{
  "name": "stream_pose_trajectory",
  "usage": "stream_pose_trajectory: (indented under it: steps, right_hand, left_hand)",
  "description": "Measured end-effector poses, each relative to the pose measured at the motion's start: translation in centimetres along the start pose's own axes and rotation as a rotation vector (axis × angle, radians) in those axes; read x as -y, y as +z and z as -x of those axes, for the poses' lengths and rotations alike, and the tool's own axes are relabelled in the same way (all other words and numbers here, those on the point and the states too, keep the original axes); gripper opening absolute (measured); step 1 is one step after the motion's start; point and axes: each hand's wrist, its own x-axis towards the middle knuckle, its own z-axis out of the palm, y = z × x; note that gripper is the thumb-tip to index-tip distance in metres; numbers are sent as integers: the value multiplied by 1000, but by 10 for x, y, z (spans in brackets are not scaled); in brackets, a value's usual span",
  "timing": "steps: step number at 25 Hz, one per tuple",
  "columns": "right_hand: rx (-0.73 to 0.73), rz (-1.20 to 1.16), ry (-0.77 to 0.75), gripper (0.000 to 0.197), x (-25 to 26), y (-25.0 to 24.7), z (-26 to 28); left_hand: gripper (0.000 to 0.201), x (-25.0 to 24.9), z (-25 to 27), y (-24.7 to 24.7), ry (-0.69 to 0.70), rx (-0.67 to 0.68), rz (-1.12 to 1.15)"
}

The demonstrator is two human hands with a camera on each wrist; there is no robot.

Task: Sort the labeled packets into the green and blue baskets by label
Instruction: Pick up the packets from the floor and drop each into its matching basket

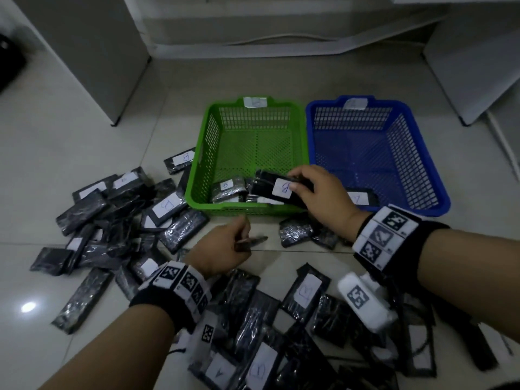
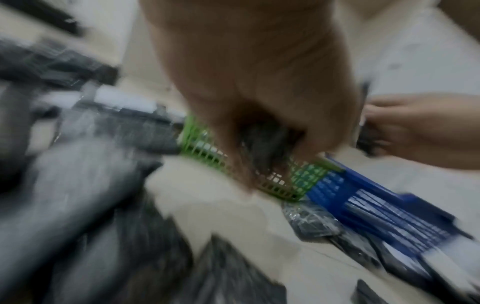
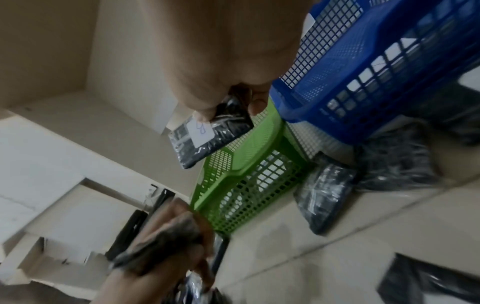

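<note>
At center of the head view, the right hand (image 1: 323, 198) is gripping a B packet (image 1: 277, 190) over the green basket (image 1: 202, 164), which is holding a few, the blue basket (image 1: 422, 153) one A packet (image 1: 361, 197), dozens lying unsorted below; in the blurred left-wrist view, the left hand (image 2: 249, 92) is pinching a dark packet (image 2: 267, 142); at center of the right-wrist view, fingers (image 3: 205, 111) are clamping the B packet.

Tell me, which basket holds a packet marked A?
The blue basket, right of the green basket: its packet shows A, while the green one's show B.

The green basket (image 1: 202, 153) and blue basket (image 1: 422, 153) are perforated plastic, faintly shiny. The packets (image 1: 183, 229) wear crinkled, glossy clear wrap over black, with matt white paper labels (image 1: 282, 188). The floor (image 1: 70, 130) is smooth, glossy tile.
</note>
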Motion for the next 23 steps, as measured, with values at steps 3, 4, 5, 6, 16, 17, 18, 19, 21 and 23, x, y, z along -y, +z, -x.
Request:
stream_pose_trajectory:
  steps: [3,4,5,6,16,17,18,19,21,23]
  right_hand:
    - [39,60,96,23,1,8,-37]
    - [92,96,112,25,1,13,-48]
    - [151,132,121,26,0,17,-55]
    - [204,169,126,27,-1,23,-61]
    - [419,523,70,24,-27,52,-73]
    - [422,572,35,29,-28,53,-70]
    - [400,580,-14,32,-28,52,-65]
    - [337,513,-55,33,-27,49,-57]
    - [142,284,-121,27,-23,39,-33]
    - [71,163,-163,20,-23,29,0]
  left_hand:
    - [38,-10,-13,-31,195,-350,-173]
    - [43,-11,-19,-43,176,-417,-167]
    - [48,-8,-25,-51,144,-460,-133]
    - [50,-3,-30,-58,112,-484,-96]
    - [61,42,-67,-67,-83,-290,-9]
    - [62,41,-72,-66,-89,-260,-70]
    - [63,39,-78,-66,-77,-230,-138]
    - [63,37,-84,-66,-67,-188,-190]
    - [62,32,-94,-63,-76,-85,-219]
    - [61,29,-102,-57,-124,-8,-187]
